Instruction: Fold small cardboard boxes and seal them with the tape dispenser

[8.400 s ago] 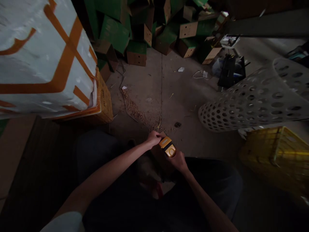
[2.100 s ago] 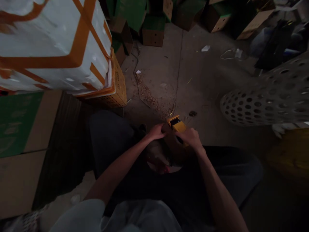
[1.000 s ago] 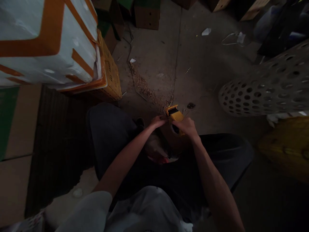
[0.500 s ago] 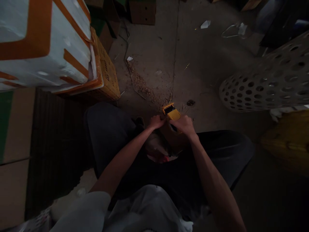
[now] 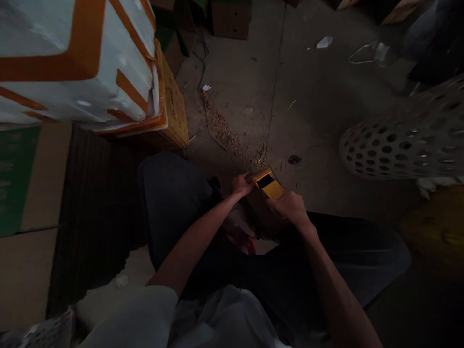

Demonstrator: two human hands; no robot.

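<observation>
Low between my knees, my right hand point(image 5: 290, 207) is wrapped around a yellow boxy tool point(image 5: 276, 190) with a dark opening near its far end. I cannot make out its exact kind. My left hand point(image 5: 242, 185) is closed beside the tool's far left edge, thumb side towards it; what its fingers grip is hidden in shadow. Under both hands is a dark brown blocky object point(image 5: 261, 209), partly covered by the right hand. Something red point(image 5: 251, 245) shows below it, between my legs.
Brown chips point(image 5: 223, 128) litter the concrete floor ahead. To the left, a taped white foam box point(image 5: 119, 58) rests on an orange crate point(image 5: 176, 108). On the right lies a pale basket with round holes point(image 5: 377, 150), by a yellow sack point(image 5: 435, 227). Cardboard boxes point(image 5: 232, 19) stand behind.
The view has shifted, so the surroundings sit farther right. My right hand and the yellow tool have come slightly towards me, and the tool's far end has turned, showing more of its top.
</observation>
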